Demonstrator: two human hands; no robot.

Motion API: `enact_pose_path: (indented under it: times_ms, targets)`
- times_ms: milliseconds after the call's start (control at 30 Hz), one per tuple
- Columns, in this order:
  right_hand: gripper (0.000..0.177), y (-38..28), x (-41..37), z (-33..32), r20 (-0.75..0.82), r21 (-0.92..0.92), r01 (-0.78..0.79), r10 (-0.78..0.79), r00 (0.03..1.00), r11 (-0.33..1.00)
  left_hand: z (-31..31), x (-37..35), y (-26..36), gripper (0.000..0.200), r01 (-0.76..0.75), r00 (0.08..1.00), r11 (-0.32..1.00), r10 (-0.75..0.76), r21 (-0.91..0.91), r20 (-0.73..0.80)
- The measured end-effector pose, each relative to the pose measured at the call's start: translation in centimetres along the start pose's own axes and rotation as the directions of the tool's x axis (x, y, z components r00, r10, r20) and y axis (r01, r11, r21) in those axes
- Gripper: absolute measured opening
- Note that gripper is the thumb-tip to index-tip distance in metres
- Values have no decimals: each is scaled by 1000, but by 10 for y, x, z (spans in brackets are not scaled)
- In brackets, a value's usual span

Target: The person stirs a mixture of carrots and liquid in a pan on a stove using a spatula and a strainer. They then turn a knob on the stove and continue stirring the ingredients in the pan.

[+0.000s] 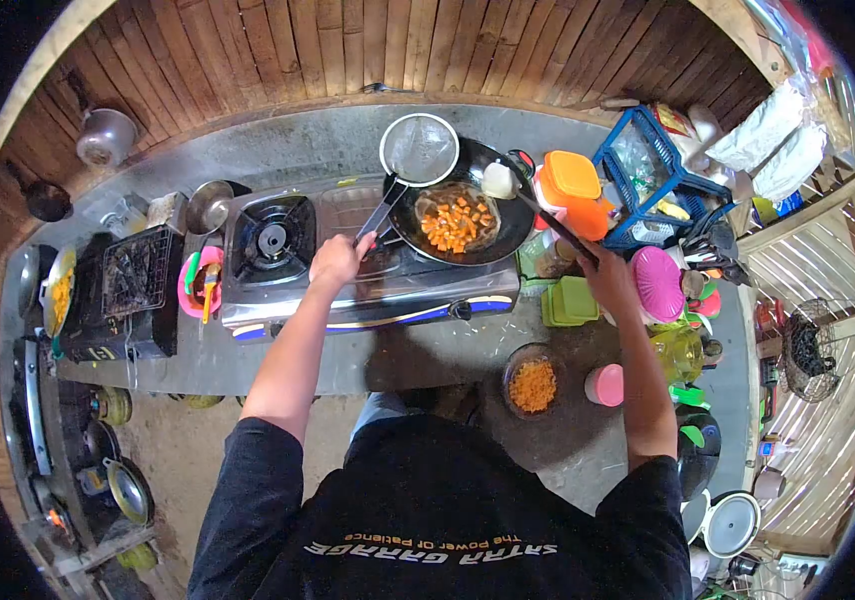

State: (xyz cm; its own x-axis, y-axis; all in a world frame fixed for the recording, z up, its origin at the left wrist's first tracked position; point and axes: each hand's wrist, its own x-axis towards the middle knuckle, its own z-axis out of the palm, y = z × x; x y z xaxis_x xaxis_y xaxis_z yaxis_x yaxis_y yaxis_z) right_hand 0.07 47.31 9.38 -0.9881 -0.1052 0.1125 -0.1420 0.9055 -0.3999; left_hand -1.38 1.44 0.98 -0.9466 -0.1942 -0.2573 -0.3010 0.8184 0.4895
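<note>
Two items sit nearest me on the worktop (428, 350): a dark bowl (533, 385) of shredded orange food and, just to its right, a pink cup (605, 385).

Further out, left hand (338, 260) is over the gas stove (368, 290), near its front edge. Its fingers are closed around the dark handle of a wire strainer (419, 148). The strainer's round mesh hangs tilted above the far-left rim of the wok (513, 235).

Right hand (608, 270) is over the worktop to the right of the stove, just beside a stack of green tubs (570, 300). Its fingers are clamped on the end of a long-handled ladle (500, 181), whose pale head lies at the wok's far-right rim.

Wok stands on the right burner and holds orange cubes (458, 222) in a brownish patch of liquid.

Beyond the wok, to my right: an orange-lidded container (570, 180), then a blue basket (638, 150).
</note>
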Motion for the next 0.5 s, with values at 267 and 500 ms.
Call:
enact_pose_path:
  times_ms: [267, 500]
  targets:
    - [40, 33, 6, 72, 103, 360, 61, -105, 989, 931, -8, -8, 8, 68, 26, 1000, 1000, -26, 10, -12]
    - [41, -57, -37, -42, 200, 31, -41, 34, 979, 999, -7, 0, 3, 62, 19, 1000, 999, -19, 39, -4]
